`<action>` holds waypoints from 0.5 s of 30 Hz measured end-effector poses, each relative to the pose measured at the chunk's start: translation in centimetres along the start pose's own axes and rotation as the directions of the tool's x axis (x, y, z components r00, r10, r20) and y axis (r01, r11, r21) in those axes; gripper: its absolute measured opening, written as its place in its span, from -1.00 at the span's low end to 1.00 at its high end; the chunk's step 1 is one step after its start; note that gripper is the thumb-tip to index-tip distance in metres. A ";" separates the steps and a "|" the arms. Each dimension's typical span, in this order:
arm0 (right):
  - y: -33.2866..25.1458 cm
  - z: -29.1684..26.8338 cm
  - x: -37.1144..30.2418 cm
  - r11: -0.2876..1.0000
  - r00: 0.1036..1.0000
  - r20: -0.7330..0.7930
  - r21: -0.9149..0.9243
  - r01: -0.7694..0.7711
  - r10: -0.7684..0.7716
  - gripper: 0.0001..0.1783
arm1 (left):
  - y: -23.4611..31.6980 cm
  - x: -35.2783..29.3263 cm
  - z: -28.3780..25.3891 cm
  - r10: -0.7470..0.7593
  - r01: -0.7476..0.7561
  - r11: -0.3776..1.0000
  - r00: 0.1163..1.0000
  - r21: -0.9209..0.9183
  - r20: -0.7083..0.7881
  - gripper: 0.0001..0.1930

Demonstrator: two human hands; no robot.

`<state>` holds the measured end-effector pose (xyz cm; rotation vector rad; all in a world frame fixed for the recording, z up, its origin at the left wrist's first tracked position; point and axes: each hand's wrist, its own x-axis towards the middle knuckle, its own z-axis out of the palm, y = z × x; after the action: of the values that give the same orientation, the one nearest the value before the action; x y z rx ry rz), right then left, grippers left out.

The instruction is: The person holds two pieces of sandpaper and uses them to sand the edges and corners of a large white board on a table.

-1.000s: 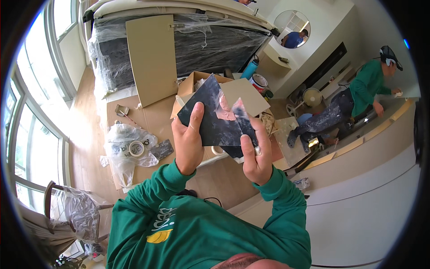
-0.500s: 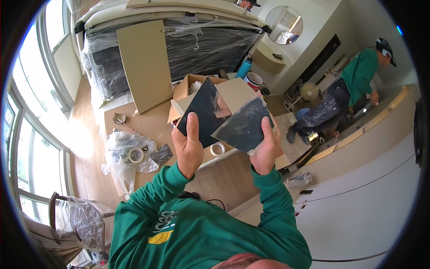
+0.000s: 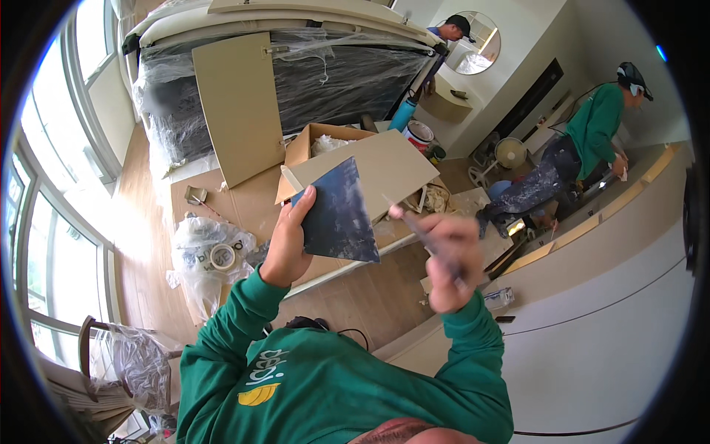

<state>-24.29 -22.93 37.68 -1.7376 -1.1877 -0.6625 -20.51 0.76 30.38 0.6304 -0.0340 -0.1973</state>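
My left hand (image 3: pixel 287 244) is closed on a dark, square putty spreader (image 3: pixel 338 218), thumb over its near face. Pale smears and dust mark that face. To its right, my right hand (image 3: pixel 456 255) is blurred, with its fingers wrapped round a second putty spreader (image 3: pixel 427 238) seen nearly edge-on. A dab of pinkish filler (image 3: pixel 396 212) sits at that spreader's far end, apart from the left one. Both hands are raised in front of a flat beige panel (image 3: pixel 396 164).
An open cardboard box (image 3: pixel 302 148) stands behind the panel. A plastic bag (image 3: pixel 203 255) with a tape roll (image 3: pixel 222 257) lies at left. A beige door (image 3: pixel 240 111) leans on plastic-wrapped furniture. One co-worker (image 3: pixel 592 129) bends at right; another person (image 3: pixel 452 29) is at the back.
My right hand has turned its spreader edge-on and moved right, away from the left one. The pinkish filler has gone from the left spreader to the right one. The person at the back leaned into view.
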 end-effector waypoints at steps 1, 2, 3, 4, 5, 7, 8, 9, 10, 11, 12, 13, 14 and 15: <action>0.1 0.5 0.0 0.980 0.966 0.198 -0.077 0.182 -0.164 -0.62 | 0.2 -0.4 0.5 -0.022 0.023 0.999 1.000 -0.041 0.018 -0.63; 0.3 1.0 0.0 0.925 0.868 0.382 -0.077 0.373 -0.318 -0.62 | 0.2 -0.7 1.3 -0.045 0.047 0.996 0.998 -0.081 0.037 -0.62; 0.3 2.2 0.0 0.904 0.853 0.398 -0.115 0.411 -0.337 -0.58 | 0.2 -1.0 1.7 -0.067 0.073 0.990 0.996 -0.121 0.057 -0.61; 0.1 2.7 0.0 0.880 0.835 0.420 -0.150 0.450 -0.356 -0.55 | 0.2 -1.4 1.9 -0.047 0.052 0.995 0.997 -0.082 0.066 -0.61; 0.5 2.5 0.2 0.865 0.829 0.450 -0.207 0.458 -0.331 -0.55 | 0.1 -1.7 1.9 -0.027 0.031 0.999 0.997 -0.044 0.076 -0.61; 2.3 1.2 0.9 0.822 0.816 0.506 -0.313 0.476 -0.280 -0.55 | 0.0 -2.3 2.3 0.002 0.000 1.000 0.997 -0.019 0.083 -0.61; 3.0 0.6 1.3 0.825 0.825 0.513 -0.341 0.450 -0.238 -0.55 | 0.1 -2.5 2.4 0.004 -0.004 1.000 0.996 -0.008 0.090 -0.61; 3.6 -0.2 1.6 0.827 0.833 0.518 -0.370 0.424 -0.195 -0.54 | 0.1 -2.6 2.4 0.006 -0.006 1.000 0.995 0.002 0.098 -0.61; 4.3 -0.9 1.8 0.828 0.841 0.518 -0.395 0.397 -0.156 -0.54 | 0.2 -2.8 2.4 0.010 -0.012 1.000 0.995 0.019 0.102 -0.60; 5.0 -1.4 2.1 0.814 0.838 0.525 -0.417 0.404 -0.146 -0.53 | 0.2 -2.8 2.2 0.012 -0.015 1.000 0.993 0.025 0.116 -0.61; 5.2 -2.2 2.6 0.787 0.827 0.553 -0.462 0.410 -0.106 -0.52 | 0.1 -2.8 1.9 0.013 -0.017 0.999 0.991 0.031 0.132 -0.61; 5.3 -3.0 3.3 0.755 0.814 0.578 -0.505 0.418 -0.064 -0.51 | 0.2 -2.7 1.7 0.015 -0.020 0.999 0.989 0.036 0.150 -0.61; 5.3 -3.9 3.7 0.722 0.801 0.599 -0.546 0.425 -0.019 -0.50 | 0.4 -2.8 2.0 0.029 -0.036 0.998 0.985 0.041 0.172 -0.64; 5.1 -4.9 3.9 0.620 0.774 0.633 -0.613 0.490 0.015 -0.46 | 0.7 -3.0 2.5 0.042 -0.052 0.998 0.980 0.046 0.196 -0.66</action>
<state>-17.78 -26.27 41.12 -2.6589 -1.7801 -0.9140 -23.58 0.44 32.91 0.6589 -0.2432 -0.2126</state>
